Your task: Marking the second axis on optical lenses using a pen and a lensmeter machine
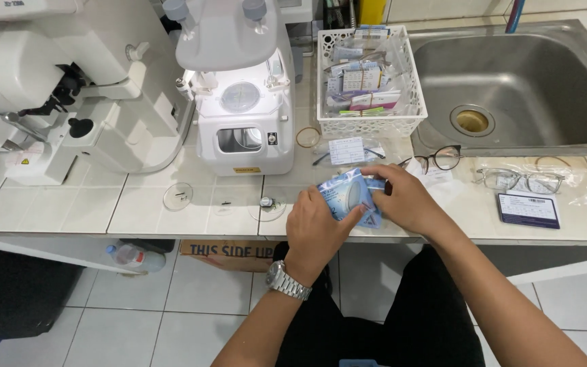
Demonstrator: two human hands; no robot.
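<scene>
Pinching a blue lens packet (352, 197) w/ both hands: left hand (317, 228) grips its lower left edge, thumb across the front; right hand (405, 200) closes fingers on the top right corner. Packet sits between the hands, over the tiled counter (144, 207) edge. Just beyond right hand: dark-framed glasses (439, 159); further right, clear-framed glasses (521, 180) in plastic. Ahead of the hands, white basket (369, 126) w/ packets, white machine (242, 102) to its left. Loose round lens (178, 196) well left of left hand.

Blue lens packet (351, 196) held above counter edge.
</scene>
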